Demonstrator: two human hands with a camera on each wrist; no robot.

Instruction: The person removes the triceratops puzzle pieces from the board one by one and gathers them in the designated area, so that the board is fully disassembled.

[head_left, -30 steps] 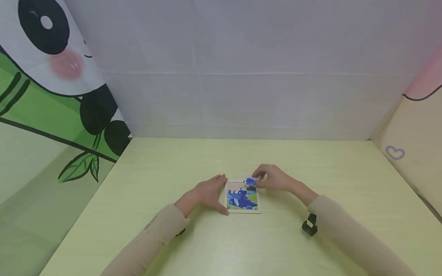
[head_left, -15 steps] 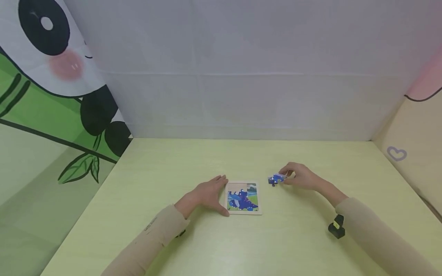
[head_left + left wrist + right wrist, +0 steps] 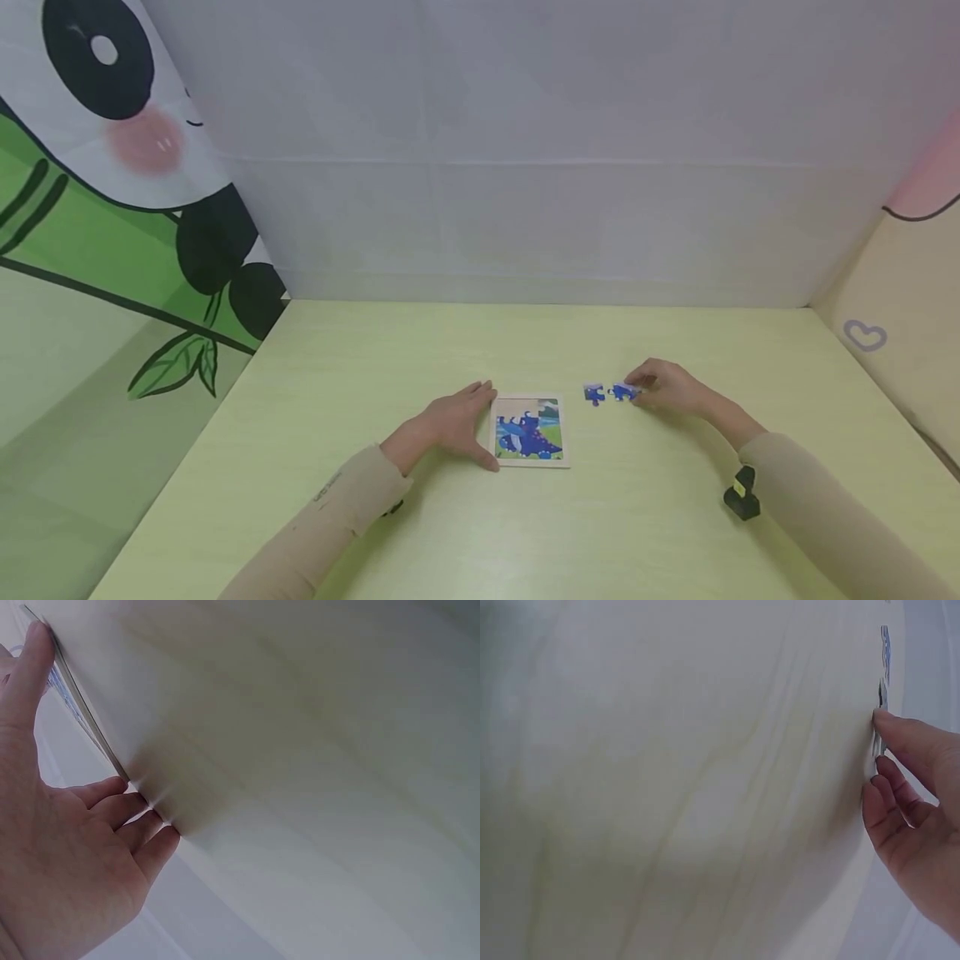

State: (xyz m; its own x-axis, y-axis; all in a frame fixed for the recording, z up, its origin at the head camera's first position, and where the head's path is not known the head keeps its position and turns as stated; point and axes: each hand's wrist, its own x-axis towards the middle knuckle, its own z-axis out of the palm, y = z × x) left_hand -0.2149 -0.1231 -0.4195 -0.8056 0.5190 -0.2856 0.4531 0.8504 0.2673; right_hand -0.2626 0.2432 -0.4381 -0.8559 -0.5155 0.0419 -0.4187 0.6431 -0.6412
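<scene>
A small wooden-framed jigsaw puzzle with a blue dinosaur picture lies on the table. Its upper left part shows bare wood. My left hand spreads along the frame's left side, thumb by the near corner and fingertips by the far corner. In the left wrist view, the fingertips of that hand touch the tabletop beside the puzzle's edge. To the right of the frame, my right hand pinches a blue puzzle piece between thumb and fingers, low over the table. A second blue puzzle piece lies just left of it.
The pale wooden table ends at a white cloth wall at the back. A cartoon-printed panel stands on the left and a cream panel on the right. A black wrist camera hangs below the right sleeve.
My right hand has moved right, from over the puzzle's upper right corner to the table beside it, with a blue piece. Two pieces now show apart there. The left hand stays put.
</scene>
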